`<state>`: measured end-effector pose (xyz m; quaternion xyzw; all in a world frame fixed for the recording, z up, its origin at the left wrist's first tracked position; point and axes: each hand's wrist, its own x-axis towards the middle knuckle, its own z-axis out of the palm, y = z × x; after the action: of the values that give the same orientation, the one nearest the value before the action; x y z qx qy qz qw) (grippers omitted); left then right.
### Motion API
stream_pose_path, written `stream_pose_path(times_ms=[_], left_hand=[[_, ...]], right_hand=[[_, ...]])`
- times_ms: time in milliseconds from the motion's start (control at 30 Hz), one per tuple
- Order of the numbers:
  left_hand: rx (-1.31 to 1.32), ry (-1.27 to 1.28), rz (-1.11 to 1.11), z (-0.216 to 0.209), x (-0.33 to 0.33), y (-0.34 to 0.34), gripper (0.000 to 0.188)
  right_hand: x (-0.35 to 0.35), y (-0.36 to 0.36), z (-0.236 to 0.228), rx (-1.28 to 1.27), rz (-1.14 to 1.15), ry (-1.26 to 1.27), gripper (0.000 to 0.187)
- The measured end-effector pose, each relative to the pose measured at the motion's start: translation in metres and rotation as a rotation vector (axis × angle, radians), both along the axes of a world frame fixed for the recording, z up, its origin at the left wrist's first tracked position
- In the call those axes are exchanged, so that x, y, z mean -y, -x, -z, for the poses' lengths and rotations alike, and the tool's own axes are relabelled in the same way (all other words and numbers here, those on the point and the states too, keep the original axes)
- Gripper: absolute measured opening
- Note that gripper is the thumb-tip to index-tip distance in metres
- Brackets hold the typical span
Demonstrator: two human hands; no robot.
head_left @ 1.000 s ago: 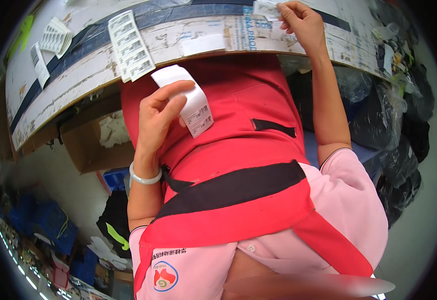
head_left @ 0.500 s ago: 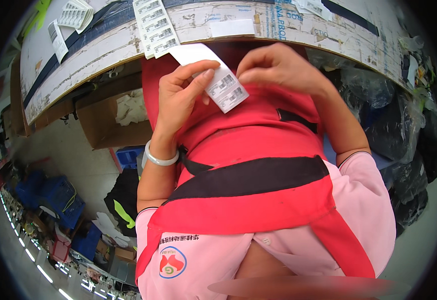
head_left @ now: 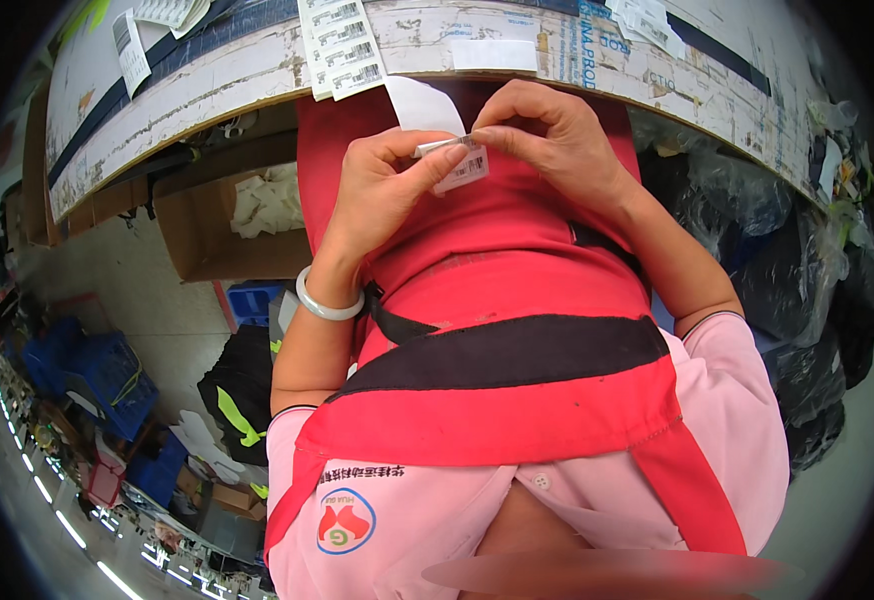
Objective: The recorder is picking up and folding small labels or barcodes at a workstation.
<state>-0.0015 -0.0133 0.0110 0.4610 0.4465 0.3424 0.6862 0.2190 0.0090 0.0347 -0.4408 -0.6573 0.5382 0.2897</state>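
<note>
A strip of white barcode labels (head_left: 467, 172) hangs over my lap, just off the table's front edge. My left hand (head_left: 385, 188) pinches it between thumb and fingers, and the strip is bent at the grip. Its blank white end (head_left: 423, 102) sticks up behind, towards the table. My right hand (head_left: 555, 140) has thumb and forefinger closed at the strip's upper edge, touching a printed label there. Whether a label has come loose between those fingertips is too small to make out. Several printed label sheets (head_left: 342, 45) lie on the table just beyond my left hand.
The worn white table (head_left: 227, 95) curves across the top. More labels (head_left: 129, 55) lie at its far left, and white slips (head_left: 647, 25) at the far right. Below stands a cardboard box (head_left: 192, 225) with crumpled paper. Plastic-wrapped bundles (head_left: 782, 240) sit at the right.
My right hand has moved left and closed onto the label strip. My left hand has shifted slightly right, and the strip is now bent where it lay flat.
</note>
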Motion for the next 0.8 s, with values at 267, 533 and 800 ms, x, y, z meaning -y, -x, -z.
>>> stream_pose_path(times_ms=[267, 533, 800], left_hand=[[0.010, -0.160, -0.034, 0.000, -0.008, 0.002, 0.049], [-0.057, -0.157, -0.034, 0.003, -0.007, 0.002, 0.042], [-0.037, -0.169, -0.056, 0.005, -0.007, -0.001, 0.039]], right_hand=[[-0.048, -0.029, 0.006, 0.007, 0.225, 0.189, 0.018], [-0.063, -0.027, 0.003, -0.021, 0.272, 0.383, 0.012], [-0.067, -0.025, 0.003, 0.018, 0.277, 0.367, 0.013]])
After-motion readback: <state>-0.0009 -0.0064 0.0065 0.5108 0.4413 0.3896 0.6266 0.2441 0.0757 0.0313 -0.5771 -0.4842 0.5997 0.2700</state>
